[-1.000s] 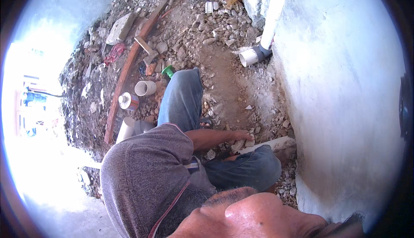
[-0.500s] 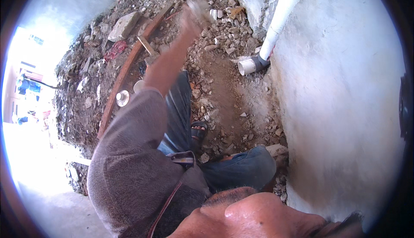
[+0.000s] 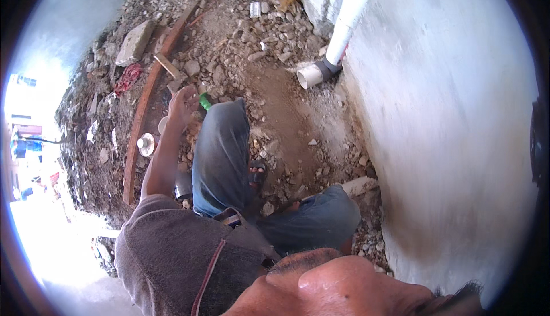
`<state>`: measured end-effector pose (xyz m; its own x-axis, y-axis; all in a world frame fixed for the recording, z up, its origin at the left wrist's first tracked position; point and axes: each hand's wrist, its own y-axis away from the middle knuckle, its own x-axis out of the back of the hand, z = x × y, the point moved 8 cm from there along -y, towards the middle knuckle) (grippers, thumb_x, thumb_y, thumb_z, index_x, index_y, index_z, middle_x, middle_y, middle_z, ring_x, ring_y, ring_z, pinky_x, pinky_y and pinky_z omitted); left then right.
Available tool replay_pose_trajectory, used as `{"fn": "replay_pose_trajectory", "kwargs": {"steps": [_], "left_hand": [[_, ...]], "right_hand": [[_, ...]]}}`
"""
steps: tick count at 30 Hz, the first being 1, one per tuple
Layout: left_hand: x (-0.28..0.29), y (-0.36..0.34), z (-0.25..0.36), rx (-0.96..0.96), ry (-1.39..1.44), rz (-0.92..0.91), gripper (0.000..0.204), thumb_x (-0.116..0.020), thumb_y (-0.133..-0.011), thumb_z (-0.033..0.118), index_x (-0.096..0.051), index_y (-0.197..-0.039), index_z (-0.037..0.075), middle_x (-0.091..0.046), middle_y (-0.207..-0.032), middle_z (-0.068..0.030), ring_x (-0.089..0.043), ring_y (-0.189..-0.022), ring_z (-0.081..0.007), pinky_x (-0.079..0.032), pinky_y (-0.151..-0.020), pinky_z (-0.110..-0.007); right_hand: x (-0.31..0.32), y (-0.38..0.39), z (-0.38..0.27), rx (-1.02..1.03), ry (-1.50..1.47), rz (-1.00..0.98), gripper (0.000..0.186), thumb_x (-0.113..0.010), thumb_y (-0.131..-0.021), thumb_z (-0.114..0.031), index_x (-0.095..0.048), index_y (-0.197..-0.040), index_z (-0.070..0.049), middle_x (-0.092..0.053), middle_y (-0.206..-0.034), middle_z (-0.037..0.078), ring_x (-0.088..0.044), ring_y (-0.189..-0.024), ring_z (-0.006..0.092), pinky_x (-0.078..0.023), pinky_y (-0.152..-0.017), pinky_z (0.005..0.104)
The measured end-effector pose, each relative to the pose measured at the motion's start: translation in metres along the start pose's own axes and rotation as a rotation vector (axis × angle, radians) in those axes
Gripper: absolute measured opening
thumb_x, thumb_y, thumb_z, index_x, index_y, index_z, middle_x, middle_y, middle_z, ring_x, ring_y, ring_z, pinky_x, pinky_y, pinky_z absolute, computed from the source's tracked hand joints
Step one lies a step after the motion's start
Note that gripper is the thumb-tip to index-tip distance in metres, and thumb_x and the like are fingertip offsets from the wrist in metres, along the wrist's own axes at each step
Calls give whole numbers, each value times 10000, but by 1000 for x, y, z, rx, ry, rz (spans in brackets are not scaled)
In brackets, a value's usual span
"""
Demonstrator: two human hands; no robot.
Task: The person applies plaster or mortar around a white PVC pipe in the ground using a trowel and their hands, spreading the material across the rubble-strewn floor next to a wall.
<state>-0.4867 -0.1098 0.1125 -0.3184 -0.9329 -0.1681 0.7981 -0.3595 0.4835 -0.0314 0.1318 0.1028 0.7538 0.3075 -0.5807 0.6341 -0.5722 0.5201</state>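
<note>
Left of the middle in the head view, my left hand [image 3: 182, 104] is up past my bent left knee [image 3: 224, 112], by the hammer [image 3: 166, 65] and a small green thing [image 3: 204, 101]. My fingers are loosely open, a bit bent, and I see nothing in them. The tips are right by the hammer's head, but I can't tell if they touch it. The end of its wood handle lies over a long brown board [image 3: 150, 87].

A second ago this hand was low down near the middle, by the pale pipe [image 3: 361, 186] in the dirt [image 3: 286, 107]. Then it was a blur near the top. Now it is back with the loose things on the left, well apart from that pipe.

The pale pipe is at the lower right, partly behind my right knee [image 3: 338, 207]. A little skin shows there, but I can't tell if it is my right hand or a foot, so I can't say how those fingers are.

A round tin [image 3: 146, 144] with a white cap stands left of my arm. At the upper right, a tall white pipe [image 3: 348, 21] goes down into a dark grey joint [image 3: 325, 69].
</note>
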Motion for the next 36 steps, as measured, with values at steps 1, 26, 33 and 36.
{"fn": "replay_pose_trajectory", "kwargs": {"steps": [1,26,33,36], "left_hand": [[-5,-10,-4,6,-12,-27,286,-533,-885,264,-524,-1086,60,-567,-1030,-100,-572,-863,-230,-488,-725,-346],[-278,199,-345,-175,-1887,-1893,545,-558,-854,357,-427,-1275,36,-480,-1246,-225,-459,-1155,-370,-362,-972,-445],[-258,293,-443,-551,-1342,-1772,655,-610,-787,290,-328,-1342,86,-348,-1324,-289,-458,-1139,-412,-394,-930,-497],[-231,308,-466,-449,-1701,-1764,687,-604,-797,341,-294,-1375,136,-242,-1419,-194,-351,-1234,-416,-364,-976,-479]], "right_hand": [[-25,-15,-5,12,-73,-78,815,-518,-887,-288,75,-1418,-116,-156,-1455,210,-236,-1312,365,-334,-1011,508],[264,175,179,41,1477,971,439,-526,-866,-298,-471,-1250,-93,-440,-1294,180,-408,-1205,356,-347,-1000,413],[293,101,147,15,1446,986,546,-479,-866,-462,-445,-1273,-100,-295,-1392,156,-290,-1268,410,-313,-1010,527],[274,105,164,-331,1602,785,535,-479,-867,-453,-432,-1289,-127,-287,-1399,150,-272,-1266,443,-313,-993,568]]}}
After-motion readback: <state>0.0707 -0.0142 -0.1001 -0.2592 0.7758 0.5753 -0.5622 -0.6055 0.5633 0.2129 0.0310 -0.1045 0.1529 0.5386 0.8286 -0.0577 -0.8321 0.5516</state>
